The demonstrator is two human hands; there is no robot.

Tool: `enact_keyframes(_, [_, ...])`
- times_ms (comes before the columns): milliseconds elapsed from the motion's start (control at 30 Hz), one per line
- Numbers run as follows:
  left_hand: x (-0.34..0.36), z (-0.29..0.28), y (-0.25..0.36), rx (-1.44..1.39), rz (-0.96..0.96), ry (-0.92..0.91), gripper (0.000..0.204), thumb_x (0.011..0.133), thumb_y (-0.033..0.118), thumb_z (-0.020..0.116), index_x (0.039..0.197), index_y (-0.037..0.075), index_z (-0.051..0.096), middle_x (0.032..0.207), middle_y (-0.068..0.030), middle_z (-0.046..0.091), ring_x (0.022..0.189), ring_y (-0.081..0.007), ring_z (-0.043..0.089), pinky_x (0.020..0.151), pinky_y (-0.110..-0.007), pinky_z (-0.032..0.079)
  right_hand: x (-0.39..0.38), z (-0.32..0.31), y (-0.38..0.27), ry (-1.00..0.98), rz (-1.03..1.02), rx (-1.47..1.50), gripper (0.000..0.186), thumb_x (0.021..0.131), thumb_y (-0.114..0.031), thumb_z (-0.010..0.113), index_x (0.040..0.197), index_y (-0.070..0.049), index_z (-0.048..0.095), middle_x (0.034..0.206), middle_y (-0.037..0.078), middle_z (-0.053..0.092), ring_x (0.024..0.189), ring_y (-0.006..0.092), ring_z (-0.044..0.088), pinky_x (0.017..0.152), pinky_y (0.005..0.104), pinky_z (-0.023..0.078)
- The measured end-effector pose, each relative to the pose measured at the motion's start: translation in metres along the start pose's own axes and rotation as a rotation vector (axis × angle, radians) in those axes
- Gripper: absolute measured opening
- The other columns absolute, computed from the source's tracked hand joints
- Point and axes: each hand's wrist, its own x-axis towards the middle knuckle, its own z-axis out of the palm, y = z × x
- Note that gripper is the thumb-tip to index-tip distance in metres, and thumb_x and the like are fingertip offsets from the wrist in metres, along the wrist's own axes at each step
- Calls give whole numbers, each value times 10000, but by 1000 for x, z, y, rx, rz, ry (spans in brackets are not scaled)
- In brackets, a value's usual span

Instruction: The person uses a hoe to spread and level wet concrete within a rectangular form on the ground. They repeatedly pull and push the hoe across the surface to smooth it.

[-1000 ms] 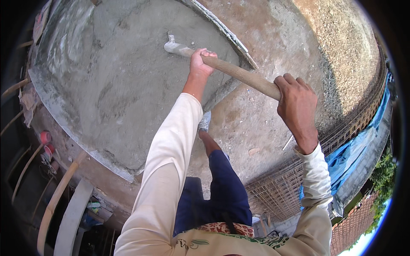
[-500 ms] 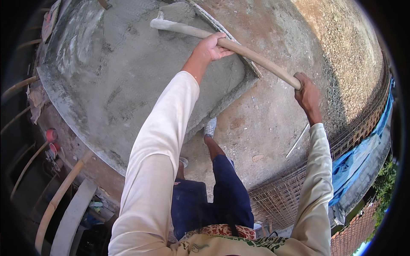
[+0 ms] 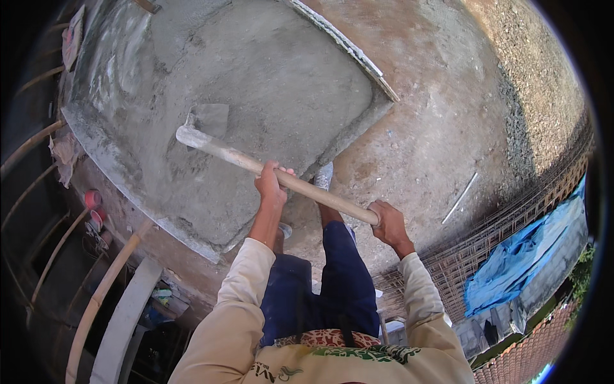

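A hoe (image 3: pixel 224 152) with a long wooden handle lies slantwise across the view. Its flat grey blade (image 3: pixel 211 118), coated in cement, rests on the wet mortar (image 3: pixel 268 83) inside a shallow mixing trough. My left hand (image 3: pixel 271 182) is wrapped round the middle of the handle, over the near part of the trough. At the handle's lower right end, my right hand (image 3: pixel 389 224) grips the butt. How deep the blade's edge sits in the mortar cannot be seen.
The trough has a raised board edge (image 3: pixel 348 46) on the right. Gravel (image 3: pixel 534 57) is heaped at the far right, above steel mesh (image 3: pixel 441 275) and a blue tarp (image 3: pixel 511 262). Bamboo poles (image 3: pixel 105 294) and a red container (image 3: pixel 93 198) are at the left. My shoe (image 3: pixel 323 176) stands by the trough.
Both hands have drawn the hoe toward my body and to the left. The blade has come from the trough's far side to nearer its middle. My arms are now bent closer in.
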Motion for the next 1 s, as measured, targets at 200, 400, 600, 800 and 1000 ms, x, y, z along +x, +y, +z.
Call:
enact_keyframes(200, [76, -76, -25, -270, -285, 74, 252, 942, 227, 657, 1113, 76, 550, 959, -104, 664, 878, -276, 679, 722, -443, 607, 109, -87, -109, -141, -253, -460, 229, 753, -44, 755, 964, -122, 713, 890, 76, 706, 856, 310, 723, 746, 444, 586])
enact_keyframes(400, [72, -5, 26, -692, -370, -168, 191, 965, 243, 638, 1094, 102, 628, 1037, -58, 706, 878, -226, 672, 706, -389, 543, 224, -169, -257, -49, -644, -948, 162, 831, -24, 776, 952, -129, 801, 836, 73, 766, 902, 247, 778, 739, 390, 601])
enact_keyframes(600, [11, 83, 124, -891, -317, -428, 204, 1000, 233, 628, 1110, 63, 608, 1022, -106, 677, 935, -242, 671, 746, -401, 555, 247, -261, -348, 133, -939, -1129, 167, 835, -25, 823, 970, -120, 800, 881, 38, 775, 899, 232, 753, 760, 384, 585])
enact_keyframes(800, [-24, 119, 155, -849, -307, -541, 366, 1015, 298, 669, 1252, 65, 515, 1162, -123, 634, 1065, -269, 652, 931, -468, 574, 226, -308, -352, 221, -794, -1206, 136, 837, -2, 770, 884, -102, 691, 847, 22, 662, 820, 228, 662, 784, 415, 581])
enact_keyframes(1000, [-58, 21, 42, -597, -413, -429, 501, 982, 329, 711, 1348, 109, 450, 1330, -181, 611, 1288, -337, 601, 1123, -563, 485, 124, -251, -249, 59, -508, -928, 155, 758, -4, 720, 834, -110, 635, 810, 70, 578, 794, 293, 628, 694, 422, 493])
